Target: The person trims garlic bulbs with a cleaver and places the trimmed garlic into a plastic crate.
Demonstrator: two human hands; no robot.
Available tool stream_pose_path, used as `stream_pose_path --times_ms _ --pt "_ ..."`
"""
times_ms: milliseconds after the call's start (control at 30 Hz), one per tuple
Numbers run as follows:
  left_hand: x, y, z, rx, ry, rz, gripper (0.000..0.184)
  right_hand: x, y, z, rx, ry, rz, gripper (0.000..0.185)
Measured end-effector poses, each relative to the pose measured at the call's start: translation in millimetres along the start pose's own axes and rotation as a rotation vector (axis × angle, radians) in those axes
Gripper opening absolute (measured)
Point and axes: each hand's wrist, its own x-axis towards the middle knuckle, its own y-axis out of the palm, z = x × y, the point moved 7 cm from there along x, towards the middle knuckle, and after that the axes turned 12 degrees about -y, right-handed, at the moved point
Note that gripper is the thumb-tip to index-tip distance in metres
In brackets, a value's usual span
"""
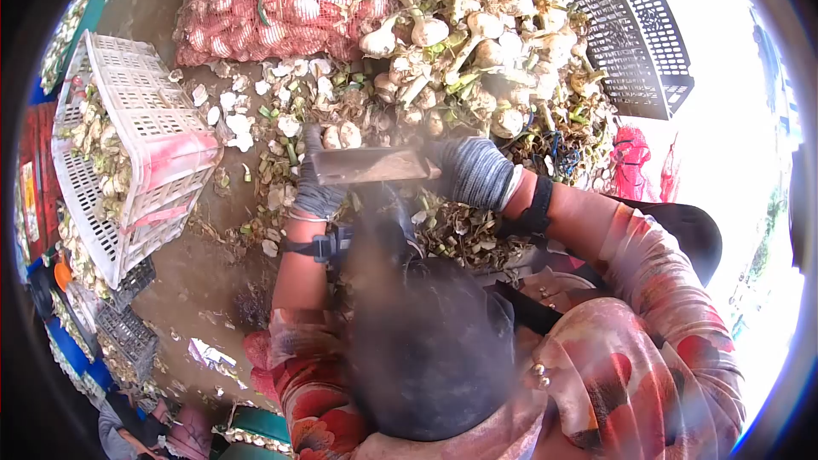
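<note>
Floor: brown, strewn with white peel and leaf scraps, the brown floor [192, 285] spreads left of the heap and toward the person.
Heap: a tall pile of cream garlic bulbs with stalks [486, 30], the landmark here.
White crate: a slatted white plastic crate with a pink band [162, 149] stands tilted, well left of the heap, garlic inside.
Sack: a bulging red mesh sack of garlic [243, 21] lies just left of the heap.
Grey crates: perforated dark-grey plastic crates [622, 30] lean right of the heap, bright white glare beyond.
Net: a crumpled pink-red mesh bag [630, 158] lies to the heap's lower right.
Right hand: the grey-gloved right hand [479, 172], before the heap, has its fingers curled round the blade's handle end.
Left hand: the grey-gloved left hand [318, 194] is upright beside the bulbs, partly behind the blade; whether its fingers pinch anything, I cannot tell.
Blade: a flat rectangular metal blade [371, 165] spans between both gloves.
Bulbs: two small pale garlic bulbs [349, 135] sit left of the heap's near edge, just beyond the blade.
</note>
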Motion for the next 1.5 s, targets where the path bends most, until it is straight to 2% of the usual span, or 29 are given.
stream_pose_path --times_ms 67,100,133,233,267,367,433,500,600,667,700,733,833,867,900,967,1033,1067,1133,1200,1233,1300,1367,1400,1433,1467,1500 --pt "-44 9 -21 0.284 0.479 -0.111 0.069 7 0 13 -0.006 -0.063 -0.026 0.027" --pt "-48 8 -15 0.287 0.481 -0.110 0.069 8 -2 20 -0.020 -0.118 -0.051 0.025" --pt "-56 14 -14 0.587 0.608 -0.130 0.071 7 -4 24 0.013 -0.136 -0.054 0.023" --pt "-63 16 -7 0.621 0.577 -0.196 0.075 4 -3 29 0.002 -0.202 -0.101 0.023" --pt "-68 21 -10 0.858 0.669 -0.228 0.078 1 -4 30 0.033 -0.219 -0.134 0.021" --pt "-75 31 -9 0.754 0.608 -0.182 0.079 -2 -2 31 0.033 -0.151 -0.052 0.021" --pt "-80 33 -33 0.273 0.383 -0.073 0.077 -4 4 30 0.048 -0.152 -0.082 0.019" --pt "-75 37 -34 0.202 0.427 -0.056 0.069 -7 2 33 0.062 -0.213 -0.133 0.020" --pt "-66 31 -9 0.138 0.344 -0.051 0.057 -5 6 29 0.011 -0.226 -0.188 0.019" --pt "-88 45 -20 0.998 0.895 -0.260 0.046 -2 8 15 -0.005 -0.148 -0.111 0.019" --pt "-94 48 -24 1.001 0.893 -0.264 0.046 -1 12 8 -0.018 -0.071 -0.037 0.019" --pt "-97 48 -31 0.791 0.749 -0.200 0.043 -3 8 12 -0.043 -0.054 0.000 0.019" --pt "-102 47 -39 0.473 0.600 -0.105 0.041 -2 20 2 -0.075 -0.153 -0.046 0.023" --pt "-112 44 -67 0.337 0.483 -0.195 0.044 16 50 -38 -0.057 0.107 0.196 0.028" --pt "-118 36 -84 0.202 0.369 -0.285 0.047 9 43 -55 0.024 0.163 0.088 0.033" --pt "-117 27 -94 0.157 0.346 -0.235 0.051 -1 43 -86 0.115 0.263 -0.080 0.039" --pt "-120 32 -89 0.050 0.273 -0.100 0.058 -4 31 -29 0.859 -0.013 -0.301 0.055" --pt "-112 38 -85 0.110 0.334 -0.074 0.061 2 32 -10 0.958 0.015 -0.299 0.057" --pt "-119 47 -120 0.493 0.656 -0.241 0.060 7 21 10 1.060 0.056 -0.297 0.059" --pt "-127 46 -133 0.587 0.852 -0.409 0.057 8 14 24 1.094 0.208 -0.077 0.058" --pt "-113 39 -124 0.350 0.682 -0.254 0.054 13 13 21 1.084 0.199 -0.078 0.058" --pt "-97 36 -93 -0.120 0.312 0.062 0.047 19 -14 35 0.625 -0.293 -0.377 0.056" --pt "-92 50 -63 -0.580 -0.078 0.378 0.042 18 -6 34 0.583 -0.292 -0.354 0.054" --pt "-97 63 -74 -0.753 -0.150 0.513 0.043 18 -9 37 0.540 -0.292 -0.340 0.052" --pt "-92 61 -74 -0.755 -0.148 0.517 0.043 17 -14 40 0.496 -0.289 -0.327 0.050" --pt "-83 49 -70 -0.194 -0.016 0.314 0.048 10 -22 36 0.525 -0.269 -0.289 0.047" --pt "-79 45 -68 -0.045 0.108 0.229 0.048 7 -26 32 0.521 -0.267 -0.288 0.047"
